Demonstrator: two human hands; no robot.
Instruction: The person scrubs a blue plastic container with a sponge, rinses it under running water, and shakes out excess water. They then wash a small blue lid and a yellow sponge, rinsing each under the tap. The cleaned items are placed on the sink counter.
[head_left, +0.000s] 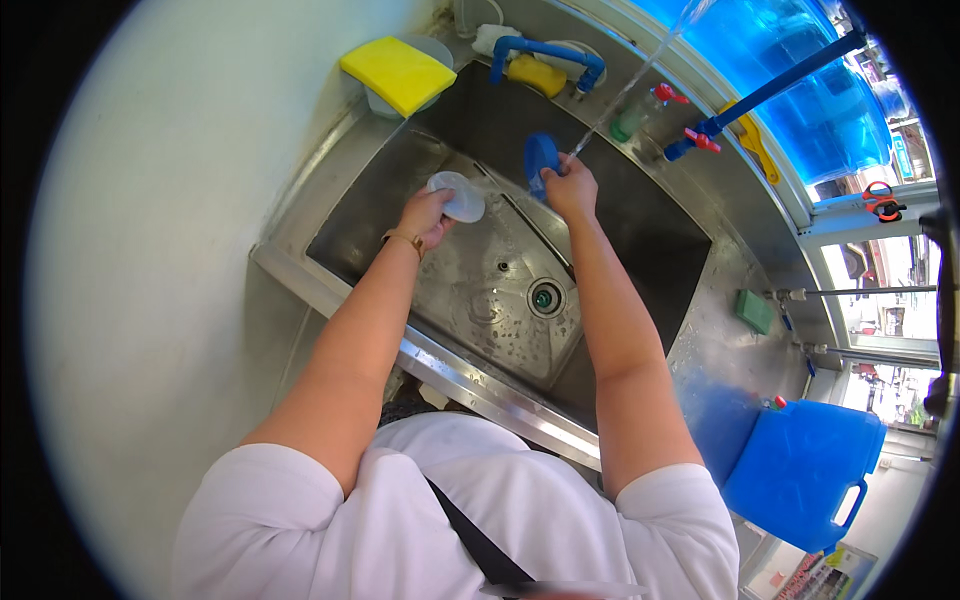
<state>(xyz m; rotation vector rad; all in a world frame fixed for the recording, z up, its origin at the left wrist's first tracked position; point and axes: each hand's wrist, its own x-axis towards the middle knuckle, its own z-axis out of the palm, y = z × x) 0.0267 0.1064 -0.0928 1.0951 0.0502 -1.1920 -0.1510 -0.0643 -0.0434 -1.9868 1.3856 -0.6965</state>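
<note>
My left hand (429, 217) grips a clear, round, shallow plastic piece (459, 199) over the left part of a stainless steel sink (465, 300). To its right, my right hand (573, 187) holds a blue round plastic piece (541, 159) by its edge, and water runs down at its fingers. A thin dark rod (534, 234) lies in the sink between the hands, partly hidden behind my right forearm. The drain (545, 298) shows near the middle of the basin floor.
A yellow sponge (397, 75) rests on a clear container at the back left corner. Blue pipes (550, 49) stand behind the basin. A green bottle (630, 120) sits on the back ledge, a green sponge (754, 312) and a blue jug (806, 472) at the right.
</note>
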